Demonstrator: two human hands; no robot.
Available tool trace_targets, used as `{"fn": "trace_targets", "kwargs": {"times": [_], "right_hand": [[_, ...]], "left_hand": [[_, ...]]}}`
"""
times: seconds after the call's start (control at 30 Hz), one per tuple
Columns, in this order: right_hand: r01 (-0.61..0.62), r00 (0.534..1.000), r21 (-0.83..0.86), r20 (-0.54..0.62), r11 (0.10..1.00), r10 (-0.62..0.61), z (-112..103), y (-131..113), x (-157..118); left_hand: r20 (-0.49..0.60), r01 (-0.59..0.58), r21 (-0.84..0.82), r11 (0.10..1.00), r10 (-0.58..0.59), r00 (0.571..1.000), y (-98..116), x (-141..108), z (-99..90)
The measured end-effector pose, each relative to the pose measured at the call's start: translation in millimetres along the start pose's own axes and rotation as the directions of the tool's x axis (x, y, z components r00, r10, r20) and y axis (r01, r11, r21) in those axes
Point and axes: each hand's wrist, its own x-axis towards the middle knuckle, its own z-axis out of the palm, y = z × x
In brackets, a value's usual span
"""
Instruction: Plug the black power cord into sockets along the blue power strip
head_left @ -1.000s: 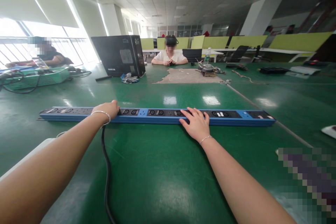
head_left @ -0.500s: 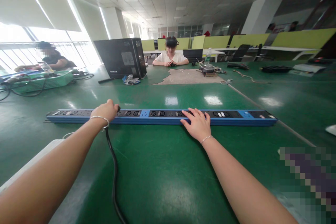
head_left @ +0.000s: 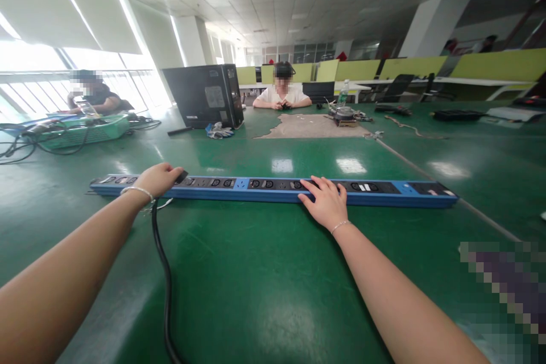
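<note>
A long blue power strip [head_left: 241, 183] with rows of black sockets lies across the green table in front of me. My left hand [head_left: 157, 181] is closed around a black plug [head_left: 182, 176], held just over the strip's left half. From under that hand a black power cord [head_left: 161, 256] runs down toward the bottom edge. My right hand [head_left: 327, 202] rests on the strip right of its middle, fingers spread, covering some sockets. Whether the plug touches a socket I cannot tell.
A black computer case [head_left: 205, 96] stands at the back left, a glove [head_left: 219, 131] by it. Far left is a green basket [head_left: 96, 133] with cables. A bottle [head_left: 343, 92] and metal parts [head_left: 344, 115] stand behind. Two people sit at the table.
My left hand has moved left along the strip with the plug, and the cord has swung left with it. My right hand stays on the strip. The view has shifted slightly.
</note>
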Motion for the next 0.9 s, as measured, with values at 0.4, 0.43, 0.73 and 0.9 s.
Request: {"fn": "trace_targets", "kwargs": {"times": [0.4,0.43,0.73,0.9], "right_hand": [[-0.002,1.000,0.000,0.012,1.000,0.002,0,0,0],[-0.003,1.000,-0.002,0.016,1.000,0.003,0,0,0],[-0.006,1.000,0.020,-0.001,1.000,0.006,1,-1,0],[-0.001,1.000,0.019,-0.002,1.000,0.001,0,-1,0]], "left_hand": [[0.165,-0.168,-0.180,0.969,0.198,0.966,101,-11,13.9],[0.170,-0.179,-0.166,0.970,0.207,0.963,106,-9,16.6],[0.220,-0.206,-0.130,0.970,0.231,0.948,116,-1,38.9],[0.181,-0.212,-0.057,0.976,0.219,0.959,122,-1,36.5]]}}
